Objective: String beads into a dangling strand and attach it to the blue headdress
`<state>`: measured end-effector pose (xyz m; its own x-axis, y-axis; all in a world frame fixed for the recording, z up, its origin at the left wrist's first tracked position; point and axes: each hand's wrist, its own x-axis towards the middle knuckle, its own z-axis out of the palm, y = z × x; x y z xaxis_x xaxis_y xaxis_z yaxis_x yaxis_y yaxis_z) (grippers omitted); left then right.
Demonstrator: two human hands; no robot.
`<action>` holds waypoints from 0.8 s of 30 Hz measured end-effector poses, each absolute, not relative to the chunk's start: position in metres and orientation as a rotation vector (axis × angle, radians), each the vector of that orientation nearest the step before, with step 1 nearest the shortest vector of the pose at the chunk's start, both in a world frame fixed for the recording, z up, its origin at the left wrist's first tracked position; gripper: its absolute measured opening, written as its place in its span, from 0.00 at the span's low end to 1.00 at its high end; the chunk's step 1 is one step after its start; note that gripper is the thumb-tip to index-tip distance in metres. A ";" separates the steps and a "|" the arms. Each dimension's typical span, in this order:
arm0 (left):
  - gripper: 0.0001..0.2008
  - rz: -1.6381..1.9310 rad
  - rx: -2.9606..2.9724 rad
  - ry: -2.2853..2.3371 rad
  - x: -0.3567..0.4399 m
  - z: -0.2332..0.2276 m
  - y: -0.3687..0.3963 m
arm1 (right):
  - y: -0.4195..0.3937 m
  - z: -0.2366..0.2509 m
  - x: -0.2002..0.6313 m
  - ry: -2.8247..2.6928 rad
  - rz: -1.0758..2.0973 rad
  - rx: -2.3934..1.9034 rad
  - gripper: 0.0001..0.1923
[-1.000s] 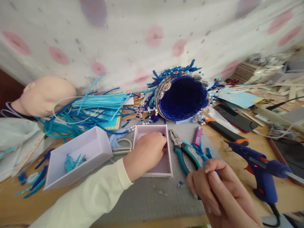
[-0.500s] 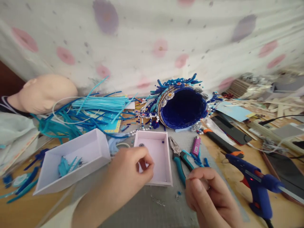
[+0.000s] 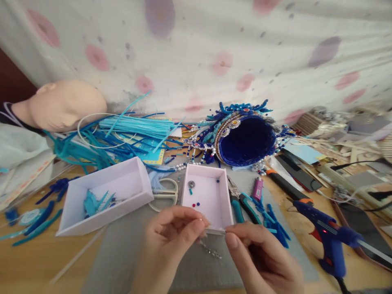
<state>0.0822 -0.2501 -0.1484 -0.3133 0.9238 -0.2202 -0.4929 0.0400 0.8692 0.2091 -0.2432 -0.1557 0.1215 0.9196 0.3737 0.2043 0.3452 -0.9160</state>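
Plenty of bead work appears finished, judging by the headdress [image 3: 245,143] lying on its side at the back of the surface [image 3: 33,269]: beads and set stones ring its rim, and blue twists crown it. Nearer the person, the bead work looks only part-way along — several pieces lie loose, joined to nothing that can be seen.

The left hand [image 3: 171,237] has its grip closed, thumb to forefinger, with a pale speck [image 3: 201,220] at the tips, too small to name. The right hand [image 3: 263,257] is pinched together just beside the front corner of the small box [image 3: 208,192]; anything between its tips is too fine to make out. The two hands are near each other but apart.

The small box stands on the grey cutting mat [image 3: 131,257], shallow, open and pinkish white. On its floor, at the left, are a round silvery bead [image 3: 191,184] with a textured face and a short teal bead [image 3: 190,191] almost against it. Nearer the front, a red bead [image 3: 194,205] and a blue bead [image 3: 198,204] sit side by side; a navy bead [image 3: 217,181] lies alone towards the far right corner. A silvery strand [image 3: 212,252], bumpy and slightly curved, rests on the mat in front — partly behind the left fingers.
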 end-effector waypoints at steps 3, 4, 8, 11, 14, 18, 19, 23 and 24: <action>0.10 1.571 0.392 0.952 0.083 -0.148 -0.251 | -0.244 -0.157 0.205 -1.498 0.586 -1.049 0.07; 0.11 1.560 0.330 0.903 0.083 -0.147 -0.252 | -0.245 -0.157 0.204 -1.528 0.525 -1.047 0.08; 0.12 1.464 0.103 0.747 0.083 -0.145 -0.252 | -0.245 -0.155 0.201 -1.621 0.258 -1.059 0.09; 0.11 1.437 0.061 0.701 0.082 -0.146 -0.252 | -0.244 -0.152 0.198 -1.671 0.167 -1.026 0.10; 0.11 1.438 0.080 0.689 0.081 -0.148 -0.252 | -0.244 -0.152 0.195 -1.684 0.140 -1.017 0.10; 0.10 1.434 0.133 0.684 0.081 -0.152 -0.253 | -0.243 -0.154 0.193 -1.671 0.133 -1.030 0.09; 0.09 1.429 0.142 0.686 0.081 -0.153 -0.254 | -0.243 -0.155 0.193 -1.666 0.135 -1.031 0.09; 0.09 1.426 0.165 0.693 0.081 -0.154 -0.254 | -0.243 -0.155 0.194 -1.684 0.132 -1.040 0.09; 0.09 1.429 0.168 0.695 0.081 -0.154 -0.254 | -0.244 -0.155 0.194 -1.696 0.129 -1.044 0.09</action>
